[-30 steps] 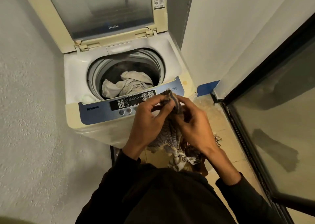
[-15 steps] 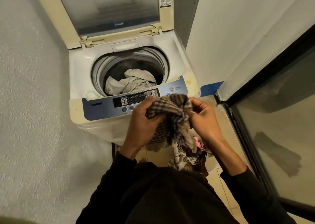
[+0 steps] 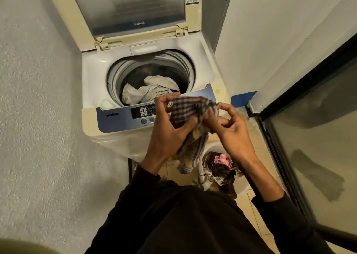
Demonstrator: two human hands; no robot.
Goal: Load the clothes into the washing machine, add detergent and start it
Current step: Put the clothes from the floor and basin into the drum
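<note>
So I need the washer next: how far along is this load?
Early. The lid is up and a pale garment lies in the drum. Left hand and right hand grip a checked cloth over the panel. A basket of clothes waits; no detergent is in view.

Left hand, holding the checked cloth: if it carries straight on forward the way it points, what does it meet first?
Probably the washing machine's control panel. The left hand, gripping the checked cloth, hangs over the panel's front edge; the open drum lies beyond. Height above the panel is unclear from this single view.
</note>
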